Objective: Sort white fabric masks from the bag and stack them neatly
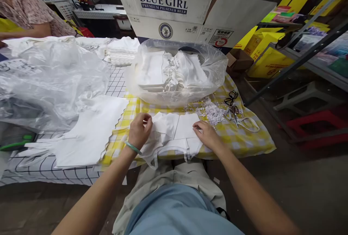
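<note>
Soft-looking strapped garment [187, 125], best held at 10 and 2 o'clock, where left grip [139, 130] and right grip [208, 134] curl, clamping unclear

we stretch both bare forearms forward, the left forearm [100, 191] and the right forearm [250, 184] slanting inward. our uncovered left hand [139, 130] curls, fingers bent toward the thumb (a pale green, ring-shaped bangle [133, 147] circles that wrist). our uncovered right hand [208, 135] points inward, its fingers bent near the thumb.
</note>
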Motion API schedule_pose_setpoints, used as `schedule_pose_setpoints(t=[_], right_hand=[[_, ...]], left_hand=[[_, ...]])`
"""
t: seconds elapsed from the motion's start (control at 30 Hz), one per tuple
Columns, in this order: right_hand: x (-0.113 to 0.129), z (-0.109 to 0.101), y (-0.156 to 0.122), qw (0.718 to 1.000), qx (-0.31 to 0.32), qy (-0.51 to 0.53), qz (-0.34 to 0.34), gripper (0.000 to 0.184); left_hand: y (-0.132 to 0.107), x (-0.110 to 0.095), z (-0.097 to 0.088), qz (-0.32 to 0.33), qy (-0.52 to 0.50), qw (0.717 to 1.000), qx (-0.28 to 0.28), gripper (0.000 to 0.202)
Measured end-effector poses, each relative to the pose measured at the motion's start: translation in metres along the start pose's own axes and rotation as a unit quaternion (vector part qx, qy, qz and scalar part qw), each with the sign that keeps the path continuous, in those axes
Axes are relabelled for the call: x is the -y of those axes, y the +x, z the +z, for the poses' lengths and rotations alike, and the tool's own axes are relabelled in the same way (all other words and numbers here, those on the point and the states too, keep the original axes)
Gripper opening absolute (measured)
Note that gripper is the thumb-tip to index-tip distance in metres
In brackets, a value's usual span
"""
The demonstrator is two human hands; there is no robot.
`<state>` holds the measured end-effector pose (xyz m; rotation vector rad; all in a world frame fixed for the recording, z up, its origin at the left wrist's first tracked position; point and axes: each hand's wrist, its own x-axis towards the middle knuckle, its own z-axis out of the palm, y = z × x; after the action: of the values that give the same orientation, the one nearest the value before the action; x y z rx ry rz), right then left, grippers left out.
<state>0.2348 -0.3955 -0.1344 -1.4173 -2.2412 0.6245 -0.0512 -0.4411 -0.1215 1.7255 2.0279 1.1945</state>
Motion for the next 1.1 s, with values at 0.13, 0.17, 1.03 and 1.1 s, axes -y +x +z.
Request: schedule_pose_setpoints(t=[0.13,0.17,1.03,1.1], right_hand=[[-0.003,0.005,0.009,0.98,-0.106,-0.136,0.104,0.023],[-0.003,0.006,0.011,0.974,-0.108,-0.158,0.123,0.029],[0.0,0.03,0.005,0.977,-0.198,0.075,-0.02,0.012],[0.0,0.03,0.007,0.975,-0.205,0.087,-0.022,0.013]], left_hand=[[0.003,-0.005,0.002,0.124,0.098,0.987,0.018,0.017],[0.004,-0.008,0.006,0.137,0.112,0.984,0.024,0.02],[0.061,-0.055,0.105,0.121,-0.174,0.896,0.39,0.017],[0.066,-0.056,0.102,0.092,-0.21,0.873,0.432,0.023]])
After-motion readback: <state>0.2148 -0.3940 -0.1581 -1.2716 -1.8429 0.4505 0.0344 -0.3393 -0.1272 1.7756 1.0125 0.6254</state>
